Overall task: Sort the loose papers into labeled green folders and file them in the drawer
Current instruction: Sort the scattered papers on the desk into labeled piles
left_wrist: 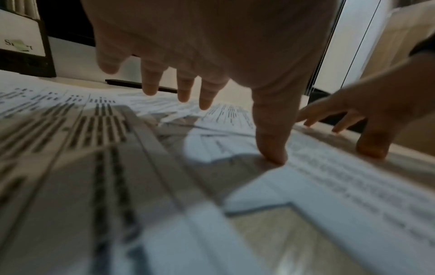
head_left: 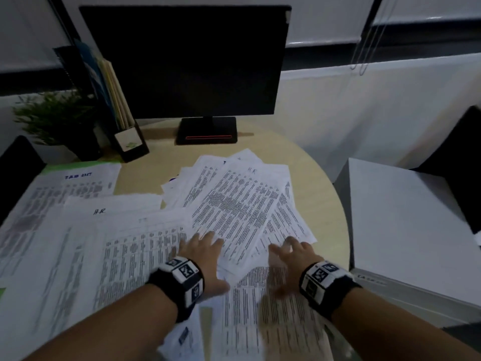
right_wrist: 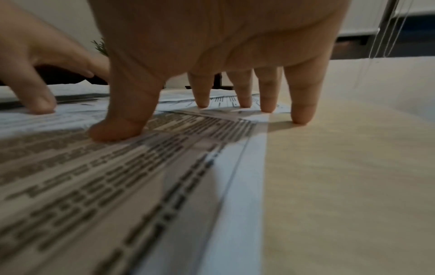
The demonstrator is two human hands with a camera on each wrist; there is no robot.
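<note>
Both hands flat on the fanned papers, nothing lifted yet

Left hand (head_left: 205, 252) and right hand (head_left: 294, 252) spread loose, gripping nothing, fingertips (right_wrist: 267, 108) pressing the sheets; top sheet marked HR (head_left: 235, 204) straight ahead of the left hand, long axis slanting away to the right; rest strewn across the surface (head_left: 322, 194).

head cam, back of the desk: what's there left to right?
Plant → file holder → monitor → blind cords. Closer in, below that row, the loose papers cover the desk with both hands on them; those overlap too much to order.
</note>
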